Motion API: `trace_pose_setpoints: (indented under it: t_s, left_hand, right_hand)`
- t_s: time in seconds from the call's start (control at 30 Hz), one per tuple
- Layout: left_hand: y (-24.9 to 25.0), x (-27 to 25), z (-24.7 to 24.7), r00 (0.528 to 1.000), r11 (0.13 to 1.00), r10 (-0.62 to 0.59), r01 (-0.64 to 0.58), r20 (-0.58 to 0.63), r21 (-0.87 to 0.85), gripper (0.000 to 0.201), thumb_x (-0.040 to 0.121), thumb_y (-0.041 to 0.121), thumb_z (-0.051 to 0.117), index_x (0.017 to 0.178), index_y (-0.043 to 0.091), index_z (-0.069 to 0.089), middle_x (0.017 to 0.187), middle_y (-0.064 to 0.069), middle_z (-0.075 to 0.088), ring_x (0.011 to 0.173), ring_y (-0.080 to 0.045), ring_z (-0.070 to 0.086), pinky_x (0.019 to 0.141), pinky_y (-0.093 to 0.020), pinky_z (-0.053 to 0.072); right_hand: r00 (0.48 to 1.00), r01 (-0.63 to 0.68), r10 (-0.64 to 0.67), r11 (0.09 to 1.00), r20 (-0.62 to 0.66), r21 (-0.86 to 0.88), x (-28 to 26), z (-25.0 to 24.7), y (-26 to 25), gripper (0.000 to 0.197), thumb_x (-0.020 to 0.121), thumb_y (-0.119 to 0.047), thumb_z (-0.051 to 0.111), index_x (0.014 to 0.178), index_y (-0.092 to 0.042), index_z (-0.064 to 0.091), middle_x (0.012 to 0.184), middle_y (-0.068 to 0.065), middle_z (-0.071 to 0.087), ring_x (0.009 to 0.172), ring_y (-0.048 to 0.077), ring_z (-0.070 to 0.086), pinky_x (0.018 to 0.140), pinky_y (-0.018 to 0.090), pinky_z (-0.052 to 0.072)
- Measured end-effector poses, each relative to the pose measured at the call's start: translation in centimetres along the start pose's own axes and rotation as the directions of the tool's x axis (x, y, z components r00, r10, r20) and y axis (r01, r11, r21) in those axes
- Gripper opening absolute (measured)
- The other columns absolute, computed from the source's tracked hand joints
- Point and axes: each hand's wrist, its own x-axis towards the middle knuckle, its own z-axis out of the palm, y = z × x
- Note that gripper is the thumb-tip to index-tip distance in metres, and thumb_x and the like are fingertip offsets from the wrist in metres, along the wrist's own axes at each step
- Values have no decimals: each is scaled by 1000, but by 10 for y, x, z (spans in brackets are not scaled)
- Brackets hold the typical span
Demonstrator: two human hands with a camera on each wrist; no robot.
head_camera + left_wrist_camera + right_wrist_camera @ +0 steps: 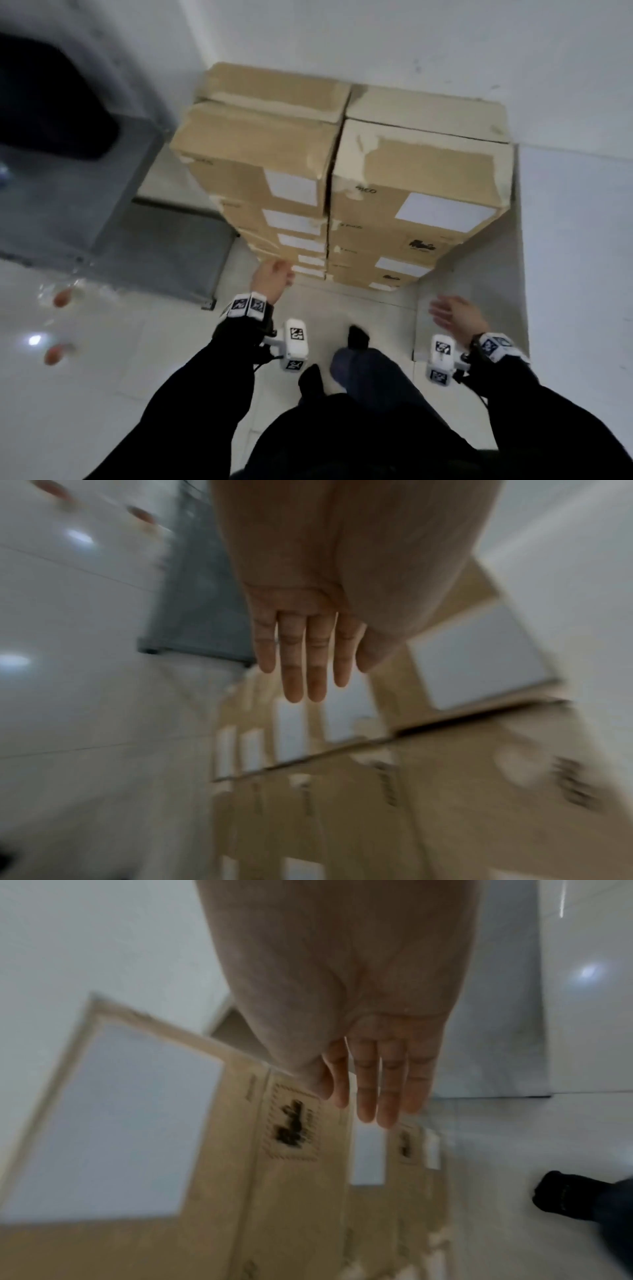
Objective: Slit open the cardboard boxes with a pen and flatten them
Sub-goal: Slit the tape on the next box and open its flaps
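Observation:
Two tall stacks of taped brown cardboard boxes stand in a white corner, the left stack (pixel 260 161) and the right stack (pixel 424 178), each box with a white label. My left hand (pixel 274 275) reaches toward the lower front of the left stack (pixel 308 750), fingers (pixel 294 674) straight and empty. My right hand (pixel 452 317) hangs lower right of the right stack (pixel 143 1123), fingers (pixel 387 1096) straight, holding nothing. No pen shows in any view.
A grey metal cabinet (pixel 102 212) with a dark opening stands left of the stacks. White walls close the corner behind and to the right. Glossy white floor tiles (pixel 102 377) spread to the left. My feet in dark socks (pixel 356 339) stand just before the boxes.

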Motion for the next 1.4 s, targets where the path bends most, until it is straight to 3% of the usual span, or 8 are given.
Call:
trace_pose_setpoints:
  t_s: [0.13, 0.23, 0.37, 0.47, 0.7, 0.93, 1.1, 1.4]
  left_hand:
    - [130, 23, 30, 836, 829, 548, -541, -17, 142, 14, 98, 22, 49, 97, 12, 59, 85, 7, 58, 77, -4, 53, 66, -6, 37]
    - [198, 42, 48, 700, 710, 703, -680, -129, 180, 16, 94, 17, 51, 106, 9, 59, 99, -3, 59, 91, -15, 54, 81, -19, 41]
    - [247, 77, 66, 889, 812, 457, -426, 19, 399, 43, 95, 27, 49, 132, 7, 43, 132, -11, 45, 120, -26, 45, 102, -32, 33]
    - [264, 94, 74, 950, 742, 301, -287, 81, 606, 57, 96, 38, 44, 140, 4, 34, 140, -16, 41, 126, -32, 42, 103, -38, 33]
    - [275, 114, 92, 979, 753, 197, -123, -43, 647, 60, 95, 39, 42, 140, 1, 29, 141, -19, 33, 129, -37, 33, 107, -44, 27]
    - [263, 111, 116, 916, 708, 356, -135, -185, 694, 55, 97, 38, 41, 135, 0, 32, 133, -21, 45, 120, -37, 39, 104, -42, 27]
    - [271, 126, 110, 949, 785, 295, -174, -111, 595, 50, 98, 35, 42, 135, 3, 36, 130, -19, 54, 118, -36, 52, 94, -40, 42]
    - [260, 147, 100, 988, 952, 150, -157, 45, 261, 58, 96, 39, 50, 142, 9, 32, 138, -9, 49, 128, -27, 46, 99, -28, 33]
  right_hand:
    - [914, 312, -247, 935, -323, 167, 23, -24, -83, 23, 101, -25, 39, 105, -12, 57, 94, 9, 56, 72, 13, 54, 59, 22, 45]
    - [853, 416, -319, 893, -413, 171, 36, -35, -155, 21, 96, -37, 45, 100, -17, 51, 92, 2, 55, 71, 8, 52, 53, 17, 41]
    - [897, 346, -340, 938, -281, -28, 55, -34, -223, 63, 88, -57, 48, 130, -11, 45, 116, 3, 53, 100, 18, 53, 71, 27, 44]
    - [943, 272, -308, 930, -123, -245, 71, -29, -239, 71, 91, -63, 37, 143, -14, 34, 142, 6, 43, 128, 24, 42, 102, 38, 34]
    - [949, 295, -312, 931, -52, -215, 85, -26, -238, 51, 96, -52, 38, 135, -20, 48, 129, 3, 54, 113, 19, 50, 97, 32, 37]
    - [948, 296, -312, 935, -60, -195, 93, -42, -236, 42, 97, -46, 40, 125, -20, 57, 115, -1, 58, 104, 18, 54, 88, 29, 38]
    - [947, 303, -317, 935, -52, -185, 92, -45, -238, 39, 98, -43, 39, 126, -20, 56, 113, -2, 57, 102, 16, 53, 86, 27, 36]
    - [977, 212, -213, 970, 5, -119, 88, -46, -245, 56, 94, -60, 33, 135, -26, 50, 127, 2, 58, 109, 21, 58, 99, 39, 45]
